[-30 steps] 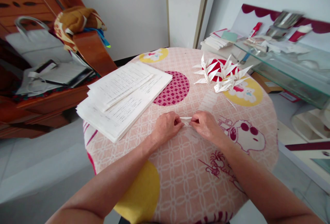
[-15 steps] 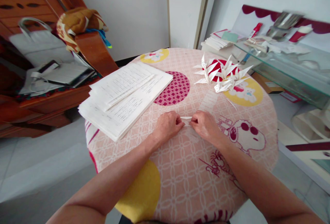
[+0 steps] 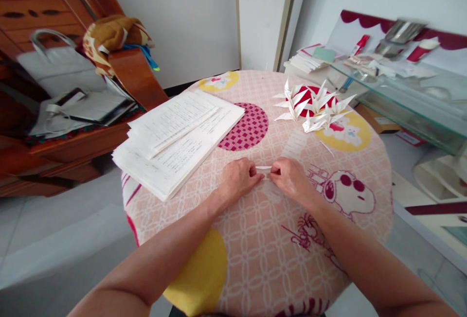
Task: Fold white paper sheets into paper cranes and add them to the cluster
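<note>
A small folded piece of white paper (image 3: 263, 167) spans the gap between my two hands, low over the table. My left hand (image 3: 239, 176) pinches its left end, fingers curled in. On the other end my right hand (image 3: 290, 176) is closed in the same way. Most of the paper is hidden behind my fingers. Several white folded paper cranes (image 3: 317, 105) stand together beyond my right hand. A thin white paper strip (image 3: 327, 148) lies between them and that hand.
A stack of printed sheets (image 3: 178, 137) lies left on the round table's patterned cloth (image 3: 251, 239). To the right is a glass shelf (image 3: 401, 98) bearing a metal container and papers. A wooden chair (image 3: 136, 79) with a bag (image 3: 60, 64) stands at left.
My left fingers have shifted slightly on the paper, and the strip showing between my hands looks narrower. The whole view has moved a little.
</note>
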Motion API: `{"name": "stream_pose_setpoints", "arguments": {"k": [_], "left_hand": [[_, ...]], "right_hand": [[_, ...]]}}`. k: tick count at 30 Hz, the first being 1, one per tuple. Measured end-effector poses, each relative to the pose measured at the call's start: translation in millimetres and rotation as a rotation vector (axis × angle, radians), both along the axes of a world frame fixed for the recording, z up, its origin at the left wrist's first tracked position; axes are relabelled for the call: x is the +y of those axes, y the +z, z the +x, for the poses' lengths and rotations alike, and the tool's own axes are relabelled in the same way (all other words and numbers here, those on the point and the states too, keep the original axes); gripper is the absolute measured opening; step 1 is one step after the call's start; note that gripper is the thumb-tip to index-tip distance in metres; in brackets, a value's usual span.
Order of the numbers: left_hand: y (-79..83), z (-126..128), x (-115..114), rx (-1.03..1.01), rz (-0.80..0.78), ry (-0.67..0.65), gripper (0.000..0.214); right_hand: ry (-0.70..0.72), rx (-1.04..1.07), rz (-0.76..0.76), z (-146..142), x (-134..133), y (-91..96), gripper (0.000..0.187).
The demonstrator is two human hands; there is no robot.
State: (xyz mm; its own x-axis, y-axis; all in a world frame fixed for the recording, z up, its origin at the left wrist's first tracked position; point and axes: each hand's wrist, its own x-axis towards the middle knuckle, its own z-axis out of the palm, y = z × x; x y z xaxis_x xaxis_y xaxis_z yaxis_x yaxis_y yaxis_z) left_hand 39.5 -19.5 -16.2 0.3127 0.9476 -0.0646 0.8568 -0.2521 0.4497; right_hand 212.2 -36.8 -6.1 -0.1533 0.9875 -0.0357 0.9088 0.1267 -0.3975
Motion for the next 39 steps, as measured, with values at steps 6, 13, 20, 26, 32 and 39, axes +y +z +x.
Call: {"name": "stream_pose_setpoints", "arguments": {"k": [6,13,20,26,32,39], "left_hand": [[-0.2,0,0,0.019,0.012,-0.012,0.023],[3.0,0,-1,0.019,0.007,-0.014,0.022],[1.4,0,-1,0.015,0.02,-0.016,0.021],[0.6,0,-1,0.001,0.016,-0.003,0.021],[2.0,2,-2,0.01,0.005,0.001,0.027],[1.1,-2,3,-0.051,-0.013,-0.02,0.016]], "right_hand": [[-0.018,0.016,-0.025,-2,0,4.2,0.013],[-0.016,0.013,-0.043,6,2,5.3,0.009],[-0.053,-0.042,-0.062,26,3,13.5,0.015],[0.001,0.172,0.028,18,-1,15.5,0.012],[0.068,0.153,-0.045,-1,-2,3.4,0.013],[0.037,0.166,-0.085,1,0,3.1,0.011]]}}
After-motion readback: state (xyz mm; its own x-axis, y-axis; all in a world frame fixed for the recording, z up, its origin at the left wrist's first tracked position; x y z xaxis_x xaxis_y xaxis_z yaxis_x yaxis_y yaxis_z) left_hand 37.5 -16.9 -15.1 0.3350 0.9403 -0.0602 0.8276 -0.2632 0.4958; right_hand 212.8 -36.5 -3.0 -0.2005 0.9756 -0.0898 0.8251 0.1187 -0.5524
